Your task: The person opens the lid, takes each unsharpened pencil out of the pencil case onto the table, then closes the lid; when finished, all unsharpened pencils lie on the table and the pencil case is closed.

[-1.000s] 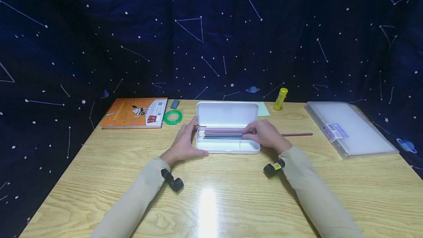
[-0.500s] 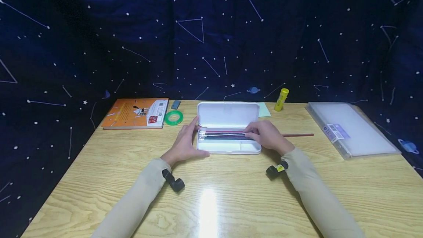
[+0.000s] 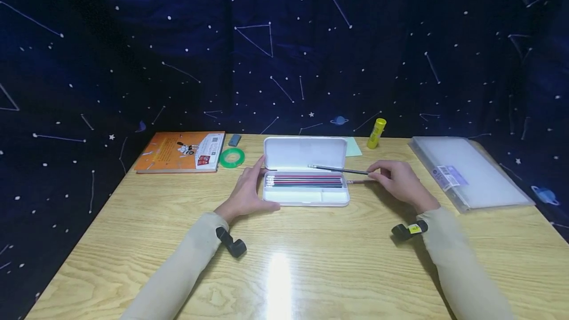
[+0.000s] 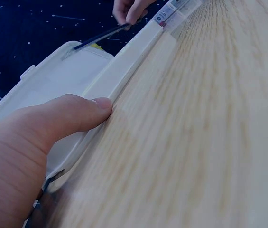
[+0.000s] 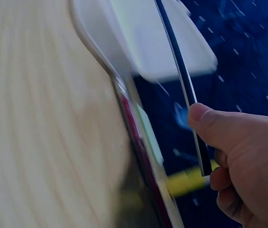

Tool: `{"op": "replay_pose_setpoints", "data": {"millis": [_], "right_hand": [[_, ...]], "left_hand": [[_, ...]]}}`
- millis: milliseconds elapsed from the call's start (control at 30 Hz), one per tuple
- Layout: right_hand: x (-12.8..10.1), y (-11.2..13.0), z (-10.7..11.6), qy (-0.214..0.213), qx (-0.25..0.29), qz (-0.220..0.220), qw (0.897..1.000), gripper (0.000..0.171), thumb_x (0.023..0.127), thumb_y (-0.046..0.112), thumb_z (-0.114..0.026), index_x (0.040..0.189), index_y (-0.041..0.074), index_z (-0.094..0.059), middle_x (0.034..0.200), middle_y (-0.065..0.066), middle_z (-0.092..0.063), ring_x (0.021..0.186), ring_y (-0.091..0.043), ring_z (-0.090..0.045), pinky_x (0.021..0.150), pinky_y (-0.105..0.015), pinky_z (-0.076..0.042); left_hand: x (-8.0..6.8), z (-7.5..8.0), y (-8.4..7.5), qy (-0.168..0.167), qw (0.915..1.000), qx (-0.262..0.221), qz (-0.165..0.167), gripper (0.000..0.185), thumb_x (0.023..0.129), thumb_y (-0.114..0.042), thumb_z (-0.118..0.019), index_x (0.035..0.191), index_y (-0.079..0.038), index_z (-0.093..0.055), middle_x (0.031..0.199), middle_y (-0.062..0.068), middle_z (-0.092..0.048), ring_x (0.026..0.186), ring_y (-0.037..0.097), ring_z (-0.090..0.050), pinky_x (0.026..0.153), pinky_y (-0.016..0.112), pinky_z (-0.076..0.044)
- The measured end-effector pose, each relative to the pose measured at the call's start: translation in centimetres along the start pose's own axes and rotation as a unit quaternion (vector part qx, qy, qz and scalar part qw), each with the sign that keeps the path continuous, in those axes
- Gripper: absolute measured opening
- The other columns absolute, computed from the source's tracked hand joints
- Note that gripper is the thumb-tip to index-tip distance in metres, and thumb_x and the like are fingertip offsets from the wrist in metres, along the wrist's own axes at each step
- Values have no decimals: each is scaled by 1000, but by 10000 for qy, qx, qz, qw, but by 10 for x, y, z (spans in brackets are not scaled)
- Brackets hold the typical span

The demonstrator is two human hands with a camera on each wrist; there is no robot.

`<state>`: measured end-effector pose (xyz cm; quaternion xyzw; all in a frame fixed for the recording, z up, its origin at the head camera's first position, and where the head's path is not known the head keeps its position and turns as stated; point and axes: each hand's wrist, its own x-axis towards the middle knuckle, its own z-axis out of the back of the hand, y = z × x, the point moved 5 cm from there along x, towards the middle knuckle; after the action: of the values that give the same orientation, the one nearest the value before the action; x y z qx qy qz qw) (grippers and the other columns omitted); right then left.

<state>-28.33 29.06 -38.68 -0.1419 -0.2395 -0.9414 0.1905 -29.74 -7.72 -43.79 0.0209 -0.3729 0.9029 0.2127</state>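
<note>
While pinching a dark pencil point(image 3: 340, 170) at its near end, right hand point(image 3: 400, 180) at three o'clock of white pencil case point(image 3: 305, 200), pencil raised above it. Left hand point(image 3: 246, 193), fingers straight, steadying case at nine o'clock. Several pencils point(image 3: 304, 181) still inside; one red pencil point(image 3: 357, 181) outside on table point(image 3: 284, 260).

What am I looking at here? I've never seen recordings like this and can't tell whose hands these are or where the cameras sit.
One person sits at a wooden table, wearing a head camera and one on each wrist. In the wide head view, the left hand rests against an open white pencil case of pencils. The right hand pinches a dark pencil above it. The two close-ups come from the wrists. An orange book, green tape roll, yellow glue stick and clear folder also lie there.
</note>
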Motion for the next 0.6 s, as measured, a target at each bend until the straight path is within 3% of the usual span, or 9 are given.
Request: {"op": "replay_pose_setpoints", "data": {"millis": [133,300,600], "right_hand": [[-14,-20,21,-286,-109,82,9995,5,85,5,-71,88,8,-72,57,6,-44,52,-2,-36,47,-23,-31],[-31,-38,42,-343,-418,73,9985,6,82,3,-73,86,8,-72,56,8,-42,51,1,-33,46,-22,-29],[-48,-55,55,-212,-944,128,9952,8,76,6,-78,82,10,-74,52,11,-40,50,0,-32,50,-24,-27]], "left_hand": [[0,0,1,7,10000,-3,-3,135,52,-48,-90,156,-20,-9,135,-1,-53,121,21,-40,109,44,-34],[0,-1,1,-7,10000,-1,-34,135,52,-49,-90,156,-20,-9,134,0,-53,122,21,-40,109,46,-34],[0,1,0,56,10000,12,28,136,52,-49,-90,156,-20,-7,136,0,-52,124,22,-39,110,45,-33]]}}
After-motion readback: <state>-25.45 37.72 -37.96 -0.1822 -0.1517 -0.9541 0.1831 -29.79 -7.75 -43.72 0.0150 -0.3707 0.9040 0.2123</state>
